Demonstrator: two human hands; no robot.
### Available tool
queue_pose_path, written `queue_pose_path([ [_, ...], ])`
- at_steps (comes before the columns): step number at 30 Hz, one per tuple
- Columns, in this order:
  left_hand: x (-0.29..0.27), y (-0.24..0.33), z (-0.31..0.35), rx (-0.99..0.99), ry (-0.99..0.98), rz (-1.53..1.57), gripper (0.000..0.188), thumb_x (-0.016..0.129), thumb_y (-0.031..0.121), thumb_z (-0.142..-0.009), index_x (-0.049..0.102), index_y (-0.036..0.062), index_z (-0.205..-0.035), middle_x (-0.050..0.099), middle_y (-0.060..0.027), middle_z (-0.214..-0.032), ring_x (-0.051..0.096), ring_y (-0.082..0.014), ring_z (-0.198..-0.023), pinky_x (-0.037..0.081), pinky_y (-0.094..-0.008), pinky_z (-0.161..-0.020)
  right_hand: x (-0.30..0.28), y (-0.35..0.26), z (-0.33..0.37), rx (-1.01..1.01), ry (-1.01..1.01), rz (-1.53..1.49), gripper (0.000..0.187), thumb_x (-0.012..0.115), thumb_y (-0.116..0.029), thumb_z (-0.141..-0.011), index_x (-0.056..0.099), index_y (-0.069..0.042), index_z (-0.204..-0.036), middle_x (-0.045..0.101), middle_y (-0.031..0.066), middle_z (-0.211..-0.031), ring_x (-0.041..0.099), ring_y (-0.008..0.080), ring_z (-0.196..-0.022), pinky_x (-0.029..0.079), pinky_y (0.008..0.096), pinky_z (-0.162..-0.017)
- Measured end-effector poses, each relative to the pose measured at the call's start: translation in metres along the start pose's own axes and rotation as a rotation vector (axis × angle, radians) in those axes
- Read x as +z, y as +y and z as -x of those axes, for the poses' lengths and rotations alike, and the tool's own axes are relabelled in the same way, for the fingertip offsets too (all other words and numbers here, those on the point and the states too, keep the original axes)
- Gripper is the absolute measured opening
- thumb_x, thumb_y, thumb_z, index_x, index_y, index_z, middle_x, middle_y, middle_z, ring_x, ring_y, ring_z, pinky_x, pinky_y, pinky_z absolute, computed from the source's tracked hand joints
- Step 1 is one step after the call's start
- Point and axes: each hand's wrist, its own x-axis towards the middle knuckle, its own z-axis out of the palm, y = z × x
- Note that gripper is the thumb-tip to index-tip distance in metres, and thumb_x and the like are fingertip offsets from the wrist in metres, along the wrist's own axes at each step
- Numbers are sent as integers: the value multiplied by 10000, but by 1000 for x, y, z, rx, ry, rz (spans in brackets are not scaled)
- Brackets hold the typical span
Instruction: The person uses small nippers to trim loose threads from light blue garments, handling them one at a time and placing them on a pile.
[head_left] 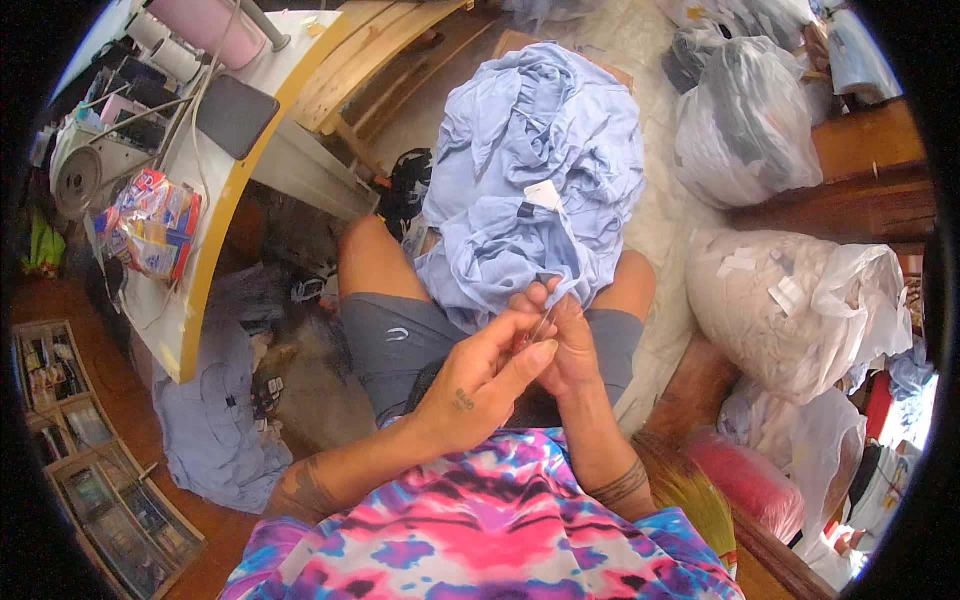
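1. Head view: your right hand [572, 350] pinches a crumpled light-blue cloth garment [540, 130], heaped at your knees [373, 262].
2. Your left hand [485, 375] meets the right, its grip unclear; a thin shiny object [543, 322] between them is hard to identify.

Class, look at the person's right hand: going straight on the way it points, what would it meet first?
Most likely the light blue cloth: the right hand points forward and appears to touch its near edge, though depth is unclear.
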Motion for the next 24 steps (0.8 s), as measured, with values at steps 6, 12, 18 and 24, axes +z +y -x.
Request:
queue_pose_path([
  [6, -3, 1, 5, 3, 49, -27, 325, 584, 205, -1059, 597, -45, -1267, 648, -32, -1064, 579, -51, -969, 478, -219, -839, 4, 2, -3, 3, -57, 11, 191, 660, -186, -1008, 702, -121, -1184, 646, 23, -1122, 594, 171, -1008, 578, 326, -846],
  [12, -8, 5, 7, -39, 56, -15, 328, 586, 205, -1059, 599, -48, -1266, 652, -32, -1073, 583, -57, -975, 482, -224, -851, 3, 4, -3, -4, -47, 45, 204, 657, -151, -1006, 699, -98, -1198, 661, 44, -1165, 614, 194, -1058, 571, 331, -878],
  [18, -11, 2, 9, 12, 80, -57, 306, 605, 206, -1045, 612, -38, -1230, 662, -29, -1004, 587, -53, -915, 492, -239, -789, 1, 3, -2, -17, -69, 150, 218, 688, -137, -984, 696, -78, -1194, 668, 73, -1188, 630, 230, -1114, 562, 338, -907],
  [24, -16, -3, 11, 198, 140, -365, 297, 650, 199, -1018, 629, -34, -1201, 671, -54, -929, 582, -64, -798, 481, -255, -686, 8, 3, -2, -40, -59, 275, 228, 696, -116, -977, 682, -40, -1191, 669, 111, -1199, 643, 251, -1109, 558, 344, -902],
])
